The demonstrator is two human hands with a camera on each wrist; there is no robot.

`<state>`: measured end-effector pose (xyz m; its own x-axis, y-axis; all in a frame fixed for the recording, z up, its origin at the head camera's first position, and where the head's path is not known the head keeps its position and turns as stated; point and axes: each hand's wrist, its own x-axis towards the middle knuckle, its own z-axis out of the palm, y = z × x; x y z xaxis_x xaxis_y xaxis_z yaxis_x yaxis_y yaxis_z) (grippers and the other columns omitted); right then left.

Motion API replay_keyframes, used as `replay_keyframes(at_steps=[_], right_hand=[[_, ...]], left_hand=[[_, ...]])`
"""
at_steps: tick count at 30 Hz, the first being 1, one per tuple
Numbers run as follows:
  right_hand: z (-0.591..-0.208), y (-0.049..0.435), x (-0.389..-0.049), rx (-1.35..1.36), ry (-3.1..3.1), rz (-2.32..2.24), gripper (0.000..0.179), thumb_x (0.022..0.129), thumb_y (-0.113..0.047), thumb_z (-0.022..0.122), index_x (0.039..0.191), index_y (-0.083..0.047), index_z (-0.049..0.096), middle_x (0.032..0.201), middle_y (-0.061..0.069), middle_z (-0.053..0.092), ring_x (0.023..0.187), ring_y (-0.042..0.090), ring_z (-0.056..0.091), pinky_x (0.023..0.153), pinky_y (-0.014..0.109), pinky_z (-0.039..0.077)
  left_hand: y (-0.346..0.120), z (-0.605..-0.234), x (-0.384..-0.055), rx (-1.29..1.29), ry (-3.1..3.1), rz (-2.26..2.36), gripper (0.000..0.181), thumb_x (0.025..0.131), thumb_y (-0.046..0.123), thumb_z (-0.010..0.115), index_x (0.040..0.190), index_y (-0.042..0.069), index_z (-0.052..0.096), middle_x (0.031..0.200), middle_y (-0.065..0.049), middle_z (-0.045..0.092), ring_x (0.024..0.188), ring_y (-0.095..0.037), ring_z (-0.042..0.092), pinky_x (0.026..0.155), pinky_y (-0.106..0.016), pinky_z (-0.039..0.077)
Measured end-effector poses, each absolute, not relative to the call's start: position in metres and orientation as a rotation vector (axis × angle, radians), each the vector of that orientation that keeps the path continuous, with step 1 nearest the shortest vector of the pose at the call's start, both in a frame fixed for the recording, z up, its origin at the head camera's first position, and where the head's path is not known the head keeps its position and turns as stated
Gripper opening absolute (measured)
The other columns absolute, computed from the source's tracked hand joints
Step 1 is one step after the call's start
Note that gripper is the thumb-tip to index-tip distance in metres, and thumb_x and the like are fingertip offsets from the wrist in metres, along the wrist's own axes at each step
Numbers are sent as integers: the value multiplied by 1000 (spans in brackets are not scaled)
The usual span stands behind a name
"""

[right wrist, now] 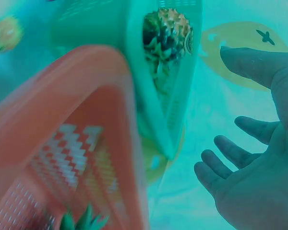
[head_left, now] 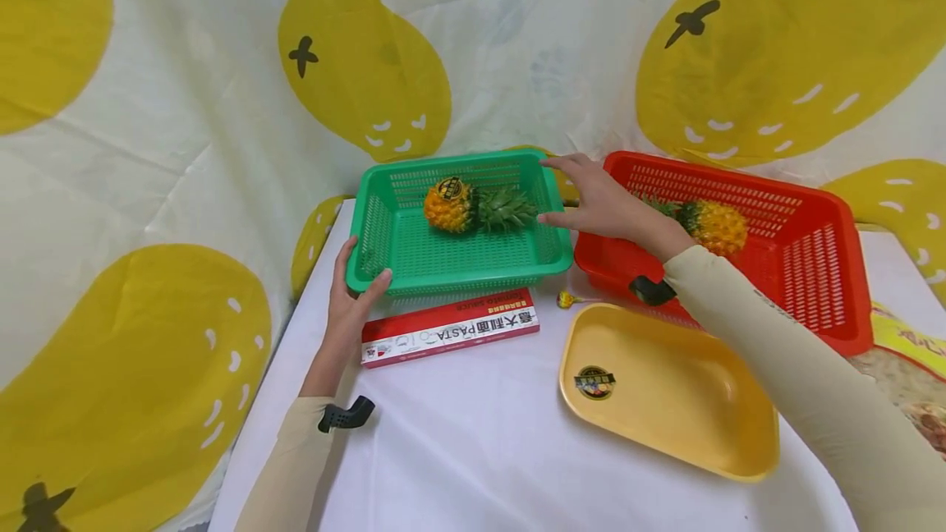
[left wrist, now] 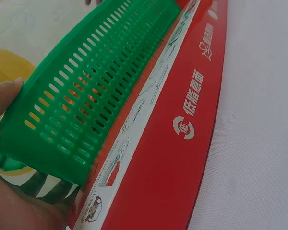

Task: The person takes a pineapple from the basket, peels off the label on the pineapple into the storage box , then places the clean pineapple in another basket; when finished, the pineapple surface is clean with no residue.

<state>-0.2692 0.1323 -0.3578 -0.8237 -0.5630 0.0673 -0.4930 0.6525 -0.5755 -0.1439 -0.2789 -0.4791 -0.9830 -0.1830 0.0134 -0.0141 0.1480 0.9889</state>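
Note:
A green plastic basket (head_left: pixel 443 276) holds a small pineapple (head_left: pixel 449 208) with a dark round sticker and its leafy crown pointing right. At the basket's front left corner my left hand (head_left: pixel 351 306) grips it, thumb near the rim in the left wrist view and fingers partly hidden by the basket wall. My right hand (head_left: pixel 599 199) hovers by the basket's right end, fingers spread and holding nothing; the right wrist view shows it apart from the basket. Directly before the basket lies a red and white pasta box (head_left: pixel 451 328), close against the basket's side.
To the right stands a red basket (head_left: pixel 850 269) with another pineapple (head_left: pixel 720 227), under my right forearm. A yellow tray (head_left: pixel 665 384) with a dark sticker sits in front of it. A small wrapped lollipop (head_left: pixel 566 300) lies between them and the box. A printed bag (head_left: pixel 916 368) is at far right.

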Motion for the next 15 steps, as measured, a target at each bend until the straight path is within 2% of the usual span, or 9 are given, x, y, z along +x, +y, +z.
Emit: replay_keyframes(at_steps=[4, 9, 15], right_hand=[[-362, 109, -283, -887, 2727, -857, 88, 95, -34, 80, 163, -3, 33, 165, 25, 30, 149, 44, 29, 117, 65, 30], [-368, 89, -299, -878, 2712, -807, 88, 96, -38, 78, 162, 0, 34, 161, 24, 39, 149, 42, 33, 118, 60, 31], [-375, 61, -312, -815, 2638, -794, 83, 98, -35, 77, 161, 0, 36, 162, 23, 36, 149, 40, 34, 119, 57, 32]], left_hand=[[-277, -482, -145, 188, -2276, -1956, 87, 99, 36, 76, 166, 47, 22, 166, 7, 27, 149, -22, 29, 112, -48, 46], [-275, -480, -146, 189, -2275, -1966, 85, 99, 35, 76, 165, 47, 23, 166, 5, 29, 148, -23, 30, 111, -49, 47], [-280, -480, -141, 209, -2276, -1957, 85, 99, 39, 76, 165, 49, 24, 166, 8, 27, 149, -22, 29, 111, -48, 47]])
